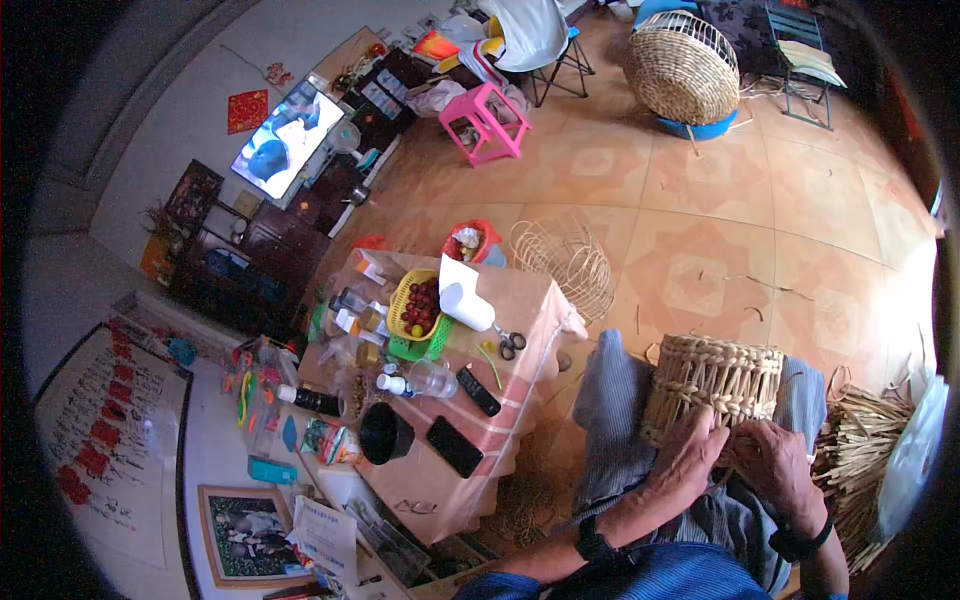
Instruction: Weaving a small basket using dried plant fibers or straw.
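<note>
A pale tan, thick-walled drum of a basket in braided straw (715, 375) lay across the person's lap, on grey striped trousers (618, 395), with its braided band and open upright stalks facing away from the body. The step in hand, judged from the pose, was fine fingerwork at the basket's near edge. Doing it well called for the thighs to act as a cradle, for one hand to steady the wall while the other drew the fibre snug, and for an even pull, so that no stalk was dragged out of line (dry straw probably split easily if bent too sharply).

As for the grip, the bare left hand (697, 438), below which a black wristwatch (595, 540) showed, had its fingers curled in tightly and appeared closed on the basket's near edge, thumb towards the other hand. The bare right hand (772, 462) was set just beside it, knuckles up and fingers bent down; the fingertips were hidden, so whether they pinched a strand or merely rested there could not be told. Near the right forearm, a loose bundle of long straw-coloured stalks (858, 450) lay beside a pale, translucent plastic bag (915, 460).
</note>
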Available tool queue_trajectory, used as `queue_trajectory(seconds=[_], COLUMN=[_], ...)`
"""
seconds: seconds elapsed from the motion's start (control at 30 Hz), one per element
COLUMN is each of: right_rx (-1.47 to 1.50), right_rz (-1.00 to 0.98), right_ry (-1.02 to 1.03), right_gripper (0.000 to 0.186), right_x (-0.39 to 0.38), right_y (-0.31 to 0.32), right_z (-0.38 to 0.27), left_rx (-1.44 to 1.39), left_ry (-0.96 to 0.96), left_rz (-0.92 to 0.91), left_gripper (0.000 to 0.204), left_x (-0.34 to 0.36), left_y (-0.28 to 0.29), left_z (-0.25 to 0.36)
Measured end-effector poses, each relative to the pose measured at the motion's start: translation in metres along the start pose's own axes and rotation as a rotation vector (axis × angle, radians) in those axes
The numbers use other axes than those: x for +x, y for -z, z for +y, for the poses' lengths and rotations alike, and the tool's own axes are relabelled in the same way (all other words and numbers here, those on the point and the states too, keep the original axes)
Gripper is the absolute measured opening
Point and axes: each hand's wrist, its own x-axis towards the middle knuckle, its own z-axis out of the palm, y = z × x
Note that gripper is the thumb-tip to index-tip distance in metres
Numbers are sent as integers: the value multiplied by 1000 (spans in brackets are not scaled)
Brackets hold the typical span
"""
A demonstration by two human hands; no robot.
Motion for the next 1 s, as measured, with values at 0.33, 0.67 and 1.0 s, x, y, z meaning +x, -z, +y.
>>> queue_trajectory(seconds=[0.33,0.67,1.0], right_rx=[-7,356,186], right_rz=[-202,-505,-722], right_ry=[-71,-206,-109], right_gripper=[19,27,30], right_x=[1,18,35], right_y=[12,12,9], right_z=[-16,27,52], left_rx=[-70,-103,-113], left_ry=[-23,-58,-11], left_rz=[43,135,88], left_gripper=[16,18,19], left_x=[1,-3,-6], left_y=[-5,-17,-18], left_z=[1,-1,-3])
